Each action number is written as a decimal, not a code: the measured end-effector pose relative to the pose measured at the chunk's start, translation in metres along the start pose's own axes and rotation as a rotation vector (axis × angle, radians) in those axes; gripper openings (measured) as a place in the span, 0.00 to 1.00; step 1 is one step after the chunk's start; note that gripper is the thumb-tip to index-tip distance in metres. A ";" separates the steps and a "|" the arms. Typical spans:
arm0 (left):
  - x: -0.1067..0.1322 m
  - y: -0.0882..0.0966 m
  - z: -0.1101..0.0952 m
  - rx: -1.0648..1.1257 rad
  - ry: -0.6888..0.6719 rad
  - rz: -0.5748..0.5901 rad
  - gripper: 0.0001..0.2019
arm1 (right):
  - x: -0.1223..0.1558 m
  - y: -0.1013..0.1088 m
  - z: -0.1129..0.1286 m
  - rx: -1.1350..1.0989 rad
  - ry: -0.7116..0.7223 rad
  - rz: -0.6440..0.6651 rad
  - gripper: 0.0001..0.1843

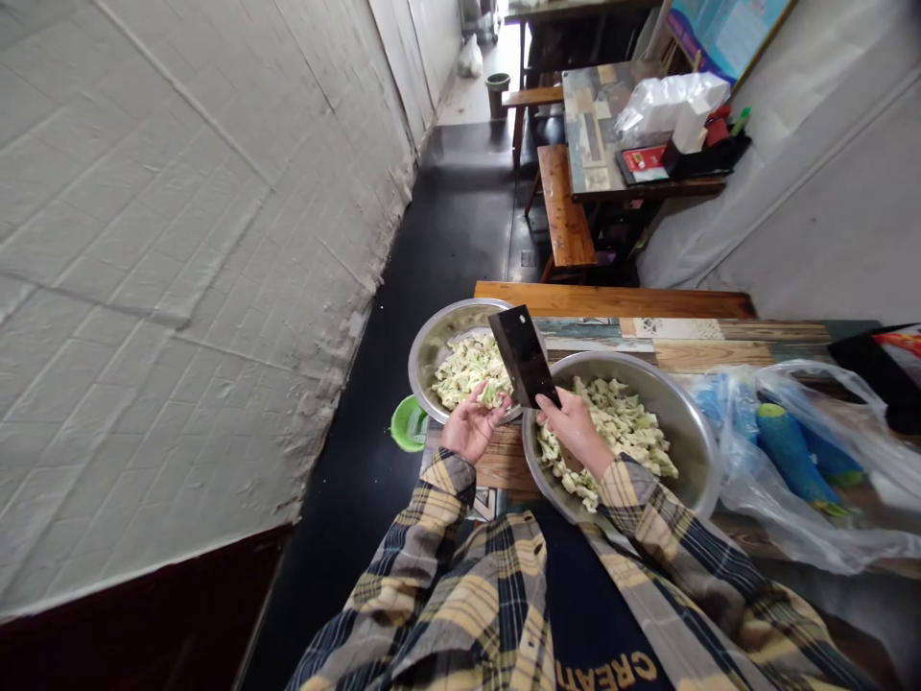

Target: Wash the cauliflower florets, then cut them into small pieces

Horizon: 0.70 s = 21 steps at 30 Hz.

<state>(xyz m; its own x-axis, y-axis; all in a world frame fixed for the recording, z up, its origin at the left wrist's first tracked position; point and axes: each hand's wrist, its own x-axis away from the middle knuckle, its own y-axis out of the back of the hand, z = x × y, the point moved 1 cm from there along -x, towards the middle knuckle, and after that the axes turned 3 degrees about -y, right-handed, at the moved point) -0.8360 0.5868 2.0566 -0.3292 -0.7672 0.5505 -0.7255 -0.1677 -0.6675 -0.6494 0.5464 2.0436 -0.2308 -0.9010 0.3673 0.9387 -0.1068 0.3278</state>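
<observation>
In my right hand [572,422] is a dark-bladed cleaver [524,353], its blade tilted up and to the left above the gap between two steel bowls. My left hand [471,424] is palm up with fingers curled around a pale green cauliflower floret [493,393], at the near rim of the left steel bowl [424,355]. Cut cauliflower pieces [467,363] lie in that bowl. The larger right steel bowl [695,432] contains more cauliflower [633,422], partly hidden by my right hand and forearm.
A clear plastic bag [763,499] with blue-wrapped produce [788,451] lies right of the bowls on the patchwork-topped table [676,355]. Below the left bowl is a green bin [409,424]. Wooden benches [565,206] and another table [594,144] stand beyond; a white wall [179,211] runs along the left.
</observation>
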 end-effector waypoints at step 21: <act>0.015 -0.035 0.017 -0.244 -0.016 0.130 0.23 | 0.062 0.044 -0.002 -0.358 -0.204 -0.103 0.22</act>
<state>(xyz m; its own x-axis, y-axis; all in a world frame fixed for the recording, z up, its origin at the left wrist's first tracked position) -0.8048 0.5706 2.0794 -0.4209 -0.7826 0.4588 -0.8025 0.0853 -0.5906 -0.6220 0.4854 2.0792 -0.3406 -0.7798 0.5253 0.9293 -0.3642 0.0619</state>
